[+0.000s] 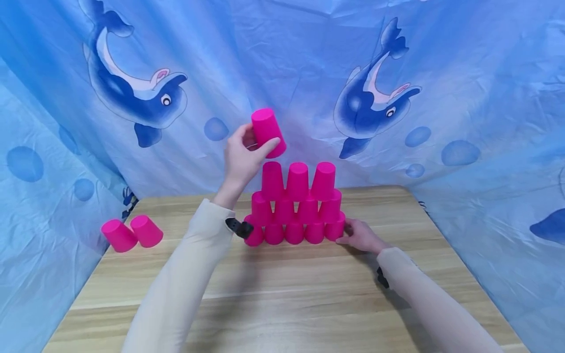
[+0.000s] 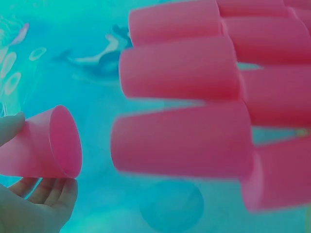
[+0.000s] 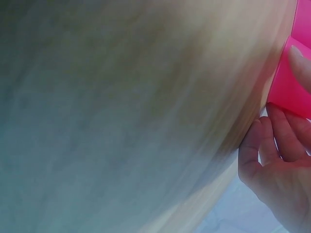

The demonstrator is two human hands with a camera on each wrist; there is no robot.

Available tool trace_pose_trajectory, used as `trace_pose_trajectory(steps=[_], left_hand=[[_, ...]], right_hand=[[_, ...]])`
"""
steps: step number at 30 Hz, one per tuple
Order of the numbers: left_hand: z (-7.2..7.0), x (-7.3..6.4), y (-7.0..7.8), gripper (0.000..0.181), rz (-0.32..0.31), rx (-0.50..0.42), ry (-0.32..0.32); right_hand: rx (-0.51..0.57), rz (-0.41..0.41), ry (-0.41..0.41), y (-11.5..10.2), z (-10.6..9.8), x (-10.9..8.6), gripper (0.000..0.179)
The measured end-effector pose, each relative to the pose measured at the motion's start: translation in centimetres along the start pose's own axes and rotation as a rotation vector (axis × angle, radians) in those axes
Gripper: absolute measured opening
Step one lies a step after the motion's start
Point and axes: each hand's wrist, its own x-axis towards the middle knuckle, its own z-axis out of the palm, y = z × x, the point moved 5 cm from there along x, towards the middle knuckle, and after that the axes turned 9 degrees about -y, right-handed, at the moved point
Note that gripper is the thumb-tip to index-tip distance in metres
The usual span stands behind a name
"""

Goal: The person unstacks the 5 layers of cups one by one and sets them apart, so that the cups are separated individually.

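My left hand [image 1: 243, 157] holds a pink plastic cup [image 1: 267, 131] between thumb and fingers. That cup is upside down and tilted, above the left end of a stack of upturned pink cups [image 1: 298, 181]. The stack has three rows, with three cups on top and several in each row below. In the left wrist view the held cup's open rim [image 2: 65, 141] faces the stacked cups [image 2: 182, 138], a gap apart. At the stack's lower right, my right hand [image 1: 363, 236] grips the end cup [image 1: 334, 229] of the bottom row, its thumb in front and its fingers behind.
Two more upturned pink cups [image 1: 147, 231] stand side by side at the table's left edge. The wooden table [image 1: 282, 294] runs up to a blue curtain [image 1: 282, 59] with printed dolphins, which also hangs along both sides.
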Motion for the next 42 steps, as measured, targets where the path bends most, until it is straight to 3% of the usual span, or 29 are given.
trace_pose_trajectory(steps=[3,6,10,18,24,31,38,42], left_hand=[[-1.5,-1.1,0.8,0.051,-0.034,0.026,0.021],[-2.9,-1.8,-0.3,0.054,-0.083,0.044,0.051],[-5.1,-2.2,-3.6,0.06,-0.119,0.077,0.092],[-8.4,-4.7,-7.3,0.058,-0.206,0.155,0.151],[-10.6,-7.1,-11.0,0.061,-0.349,0.215,0.148],[-13.6,-10.8,-15.3,0.069,-0.571,0.276,0.118],[-16.1,-14.6,-18.6,0.075,-0.758,0.365,0.097],[-17.1,-16.0,-19.9,0.078,-0.826,0.401,0.082]], right_hand=[[-0.006,-0.003,0.004,-0.1,-0.1,0.0,0.065],[-0.013,-0.001,0.006,-0.1,-0.2,0.0,0.065],[-0.015,0.003,0.005,-0.1,0.0,0.0,0.066],[-0.007,-0.002,0.0,0.1,0.1,0.1,0.066],[-0.006,0.005,0.0,0.0,0.1,0.1,0.066],[-0.009,0.019,0.001,-0.1,0.0,0.0,0.067],[-0.012,0.029,0.0,-0.1,0.1,0.2,0.068],[-0.014,0.017,-0.002,0.0,0.1,0.2,0.069]])
